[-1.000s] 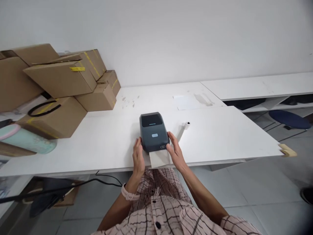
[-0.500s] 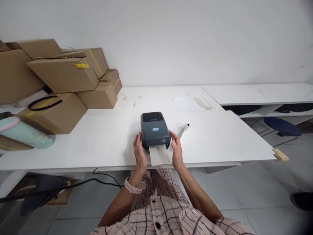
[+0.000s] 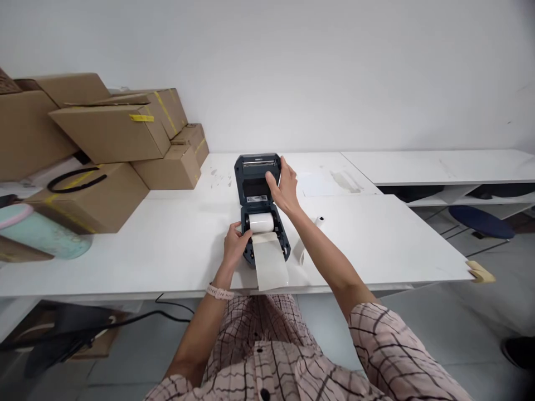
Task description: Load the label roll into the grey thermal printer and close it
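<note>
A dark grey label printer (image 3: 283, 229) stands on the white table with its lid (image 3: 256, 172) raised upright. Inside lies a white label roll (image 3: 261, 223), and its paper strip (image 3: 271, 264) runs out over the front toward the table edge. My right hand (image 3: 285, 186) grips the lid's right edge, thumb on the inner side and fingers behind. At the printer's left side, my left hand (image 3: 236, 244) holds the base, its thumb over the rim near the roll. A small white roll (image 3: 319, 221) with a loose strip lies to the right, partly behind my right forearm.
Stacked cardboard boxes (image 3: 111, 131) fill the table's left side, a black band (image 3: 77, 181) on one. A mint-green tumbler (image 3: 45, 231) lies near them. A paper sheet (image 3: 315, 182) rests at the back. A blue stool (image 3: 480, 220) stands right; a black cable (image 3: 137, 317) hangs below.
The printer's lid has swung up and back, showing the label roll inside. My right hand has moved up with the lid; my left hand stays at the printer's left side.
</note>
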### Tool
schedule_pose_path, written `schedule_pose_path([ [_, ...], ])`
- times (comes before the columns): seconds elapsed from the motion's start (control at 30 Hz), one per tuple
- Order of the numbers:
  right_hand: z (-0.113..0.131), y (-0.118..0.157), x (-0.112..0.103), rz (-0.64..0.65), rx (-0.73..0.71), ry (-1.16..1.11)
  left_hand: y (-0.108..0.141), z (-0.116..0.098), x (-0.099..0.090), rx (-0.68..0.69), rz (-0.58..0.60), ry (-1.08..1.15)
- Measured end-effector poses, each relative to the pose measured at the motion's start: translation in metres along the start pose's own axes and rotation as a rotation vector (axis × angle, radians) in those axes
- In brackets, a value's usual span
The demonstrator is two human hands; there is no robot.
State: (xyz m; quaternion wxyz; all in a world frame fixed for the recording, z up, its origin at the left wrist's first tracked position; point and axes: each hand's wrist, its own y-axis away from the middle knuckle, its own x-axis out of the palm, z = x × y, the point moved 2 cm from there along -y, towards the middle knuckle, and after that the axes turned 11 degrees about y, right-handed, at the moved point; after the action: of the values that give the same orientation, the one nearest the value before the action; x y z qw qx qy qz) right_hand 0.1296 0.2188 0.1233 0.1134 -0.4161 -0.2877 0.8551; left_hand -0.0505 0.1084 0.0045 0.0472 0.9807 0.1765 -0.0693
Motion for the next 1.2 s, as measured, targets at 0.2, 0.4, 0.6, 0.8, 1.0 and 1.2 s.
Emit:
schedule_pose_path([
  [0.2,-0.002,-0.018,-0.008,0.057,-0.069,0.177,-0.021,-0.002,0.006,-0.041,0.021,-0.105],
  [0.4,0.014,0.026,-0.011,0.37,-0.438,0.143,-0.025,-0.004,0.009,0.004,-0.019,-0.111],
  [0.6,0.012,0.042,0.044,1.062,-0.406,0.366,-0.027,0.004,0.014,-0.024,-0.04,0.008],
  [0.8,0.008,0.036,0.043,1.115,-0.41,0.211,-0.027,0.007,0.014,-0.015,-0.052,0.042],
  [1.0,-0.021,0.022,-0.03,0.957,-0.469,-0.371,-0.026,0.007,0.013,-0.003,-0.049,0.058],
  [1.2,-0.099,0.005,-0.061,0.636,-0.127,-0.481,-0.024,0.004,0.015,-0.03,-0.058,0.106],
])
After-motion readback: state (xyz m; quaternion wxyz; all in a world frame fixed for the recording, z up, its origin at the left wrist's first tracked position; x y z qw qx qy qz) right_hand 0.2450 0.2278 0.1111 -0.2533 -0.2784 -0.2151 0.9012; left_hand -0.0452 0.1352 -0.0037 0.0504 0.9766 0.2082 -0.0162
